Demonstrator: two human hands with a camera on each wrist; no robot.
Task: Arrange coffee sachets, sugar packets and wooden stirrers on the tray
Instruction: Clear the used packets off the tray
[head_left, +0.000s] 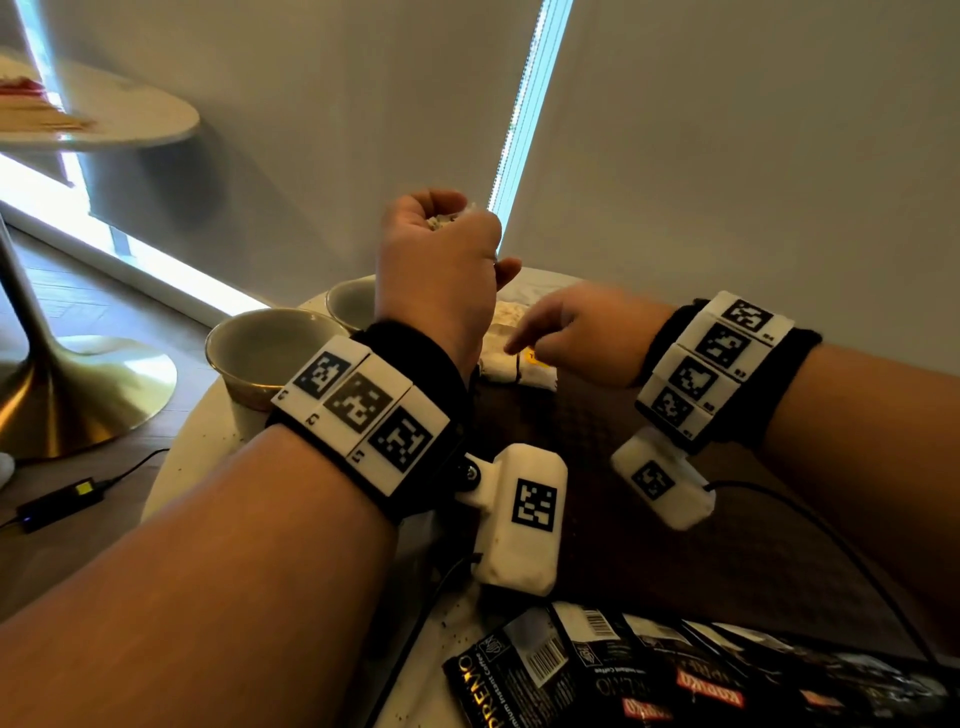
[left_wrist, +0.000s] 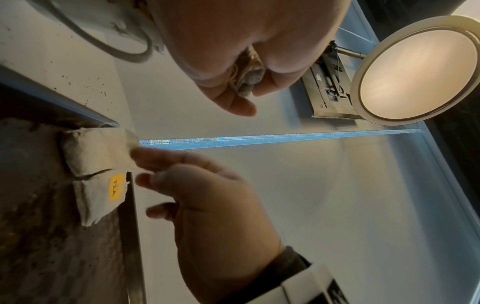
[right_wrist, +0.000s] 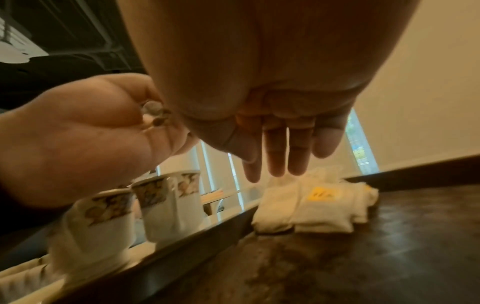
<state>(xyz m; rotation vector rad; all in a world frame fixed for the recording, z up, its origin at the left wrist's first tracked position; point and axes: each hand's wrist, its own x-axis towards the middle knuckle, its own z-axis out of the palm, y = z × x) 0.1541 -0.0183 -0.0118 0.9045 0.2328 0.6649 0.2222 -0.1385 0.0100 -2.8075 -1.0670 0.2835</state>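
A pile of white paper packets (head_left: 511, 358), one with a yellow "TEA" label (left_wrist: 115, 187), lies at the far end of the dark brown tray (head_left: 597, 441). My right hand (head_left: 524, 340) reaches over them with straight fingers (right_wrist: 280, 160); its forefinger (left_wrist: 155, 154) touches the top packet's edge. Raised above the tray's far left corner, my left hand (head_left: 447, 218) is curled round a small crumpled bundle of pale packets (left_wrist: 246, 78). Several black coffee sachets (head_left: 649, 670) lie spread along the near edge. No wooden stirrers are in view.
Two white cups with a patterned band (head_left: 270, 348) (head_left: 353, 301) stand on the round table left of the tray (right_wrist: 389, 236). A black cable (head_left: 841, 545) crosses the tray's right side. A second round table (head_left: 104, 109) on a gold foot (head_left: 78, 384) and a power adapter (head_left: 57, 501) are off to the left.
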